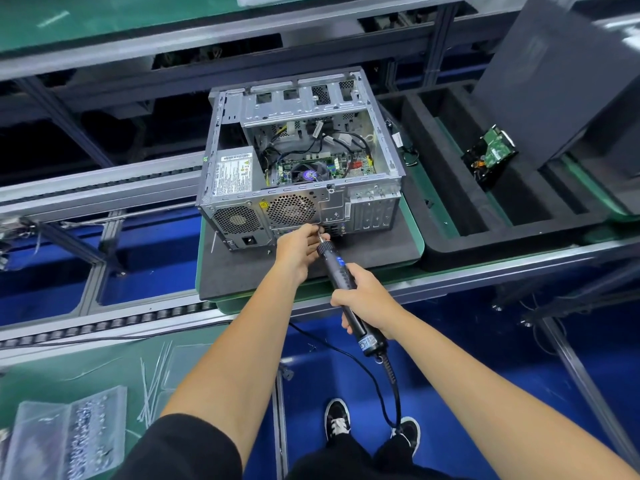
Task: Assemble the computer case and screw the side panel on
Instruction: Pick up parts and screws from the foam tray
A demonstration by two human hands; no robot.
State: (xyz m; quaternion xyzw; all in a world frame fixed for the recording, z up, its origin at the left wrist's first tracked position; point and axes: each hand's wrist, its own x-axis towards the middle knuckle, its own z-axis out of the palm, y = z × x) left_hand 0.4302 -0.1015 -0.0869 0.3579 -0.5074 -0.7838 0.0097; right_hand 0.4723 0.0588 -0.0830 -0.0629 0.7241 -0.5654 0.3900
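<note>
Nearest, the right hand (pixel 363 303) is wrapped around the corded electric screwdriver (pixel 341 277), its tip aimed at the rear face of the computer case (pixel 301 157), while the left hand (pixel 298 245) pinches the bit right at that face — whether a screw sits under the fingers cannot be told. The step in hand looks like driving a rear screw, with the case open on top on its foam mat (pixel 346 251). The dark side panel (pixel 554 74) leans well right of the case — next it probably needs lifting on before its screws.
</note>
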